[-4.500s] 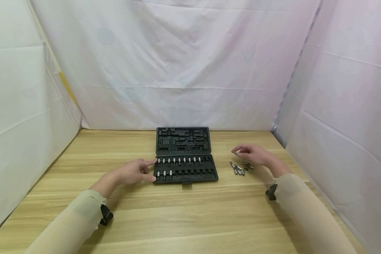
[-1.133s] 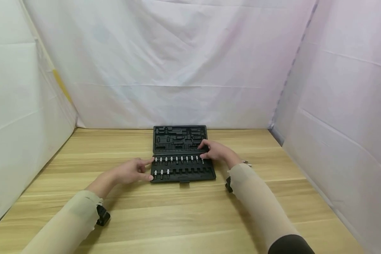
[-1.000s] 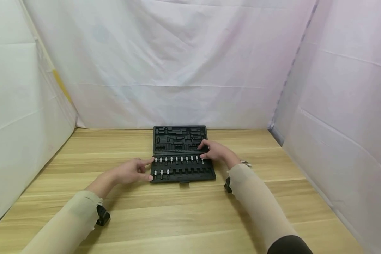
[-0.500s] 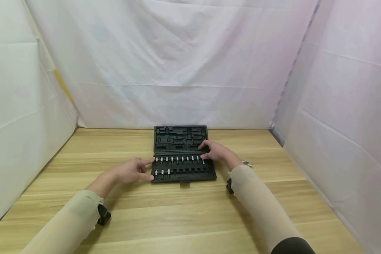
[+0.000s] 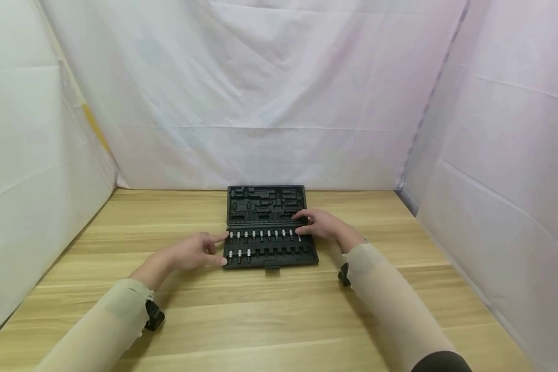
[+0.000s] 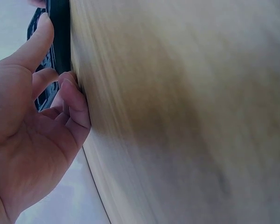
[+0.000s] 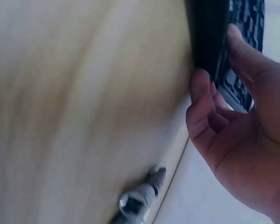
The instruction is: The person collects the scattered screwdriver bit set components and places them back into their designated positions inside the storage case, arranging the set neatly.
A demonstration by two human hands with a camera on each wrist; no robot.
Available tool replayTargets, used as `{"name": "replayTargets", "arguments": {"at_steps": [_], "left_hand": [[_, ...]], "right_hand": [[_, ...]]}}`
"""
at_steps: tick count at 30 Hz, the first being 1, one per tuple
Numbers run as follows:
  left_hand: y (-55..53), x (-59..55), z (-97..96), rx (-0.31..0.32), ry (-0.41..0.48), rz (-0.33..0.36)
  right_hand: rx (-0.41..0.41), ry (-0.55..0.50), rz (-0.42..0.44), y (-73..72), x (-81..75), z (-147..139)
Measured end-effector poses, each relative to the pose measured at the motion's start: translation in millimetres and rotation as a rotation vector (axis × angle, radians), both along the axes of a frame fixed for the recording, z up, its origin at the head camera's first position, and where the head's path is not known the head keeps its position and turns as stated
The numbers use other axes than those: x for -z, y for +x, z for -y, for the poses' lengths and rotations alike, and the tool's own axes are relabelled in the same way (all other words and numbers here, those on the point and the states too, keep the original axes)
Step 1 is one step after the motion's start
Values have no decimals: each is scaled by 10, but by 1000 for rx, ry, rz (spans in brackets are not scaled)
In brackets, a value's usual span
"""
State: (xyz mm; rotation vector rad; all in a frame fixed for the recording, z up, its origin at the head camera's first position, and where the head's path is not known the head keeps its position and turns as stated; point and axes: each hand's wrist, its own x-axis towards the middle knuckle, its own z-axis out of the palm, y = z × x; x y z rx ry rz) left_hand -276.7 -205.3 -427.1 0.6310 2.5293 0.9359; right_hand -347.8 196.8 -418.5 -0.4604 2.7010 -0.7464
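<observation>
A black socket case (image 5: 288, 262) lies unfolded on the table, its moulded lid (image 5: 266, 206) towards the back. Silver bit sockets (image 5: 253, 235) fill most of the back row; three more stand at the front row's left end. My left hand (image 5: 192, 251) touches the case's left side with an outstretched index finger and thumb; its other fingers curl under. My right hand (image 5: 323, 226) is at the right end of the back row, thumb pressing on or beside the last bit socket (image 5: 299, 238), index finger arched towards the lid. The thumb hides that socket's head.
A loose bit socket (image 7: 137, 200) lies on the wooden table (image 5: 260, 320) near my right wrist; the right forearm mostly hides that spot in the head view. White cloth (image 5: 269, 93) hangs behind and at both sides. Slots at the front row's right show no sockets.
My right hand has come from the loose sockets to the case, where a further socket now sits at the back row's right end. Lately it has shifted only slightly. My left hand stays put.
</observation>
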Motion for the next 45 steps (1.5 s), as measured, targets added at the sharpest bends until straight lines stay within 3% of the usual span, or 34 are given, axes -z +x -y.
{"name": "replayTargets", "arguments": {"at_steps": [4,12,21,27,38,45], "left_hand": [[6,13,-21,4,4,0],[14,5,-25,-6,8,-7],[0,4,-12,-4,3,-12],[4,19,-9,-1,9,-10],[9,24,-6,-8,13,-14],[1,27,2,2,-8,-18]], "right_hand": [[-12,18,-15,14,-59,-146],[43,-69,-92,49,-211,-596],[48,-24,-133,125,-98,-1179],[46,-16,-113,199,-21,-1478],[63,-11,-23,250,22,-1641],[80,9,-23,232,68,-1628]]}}
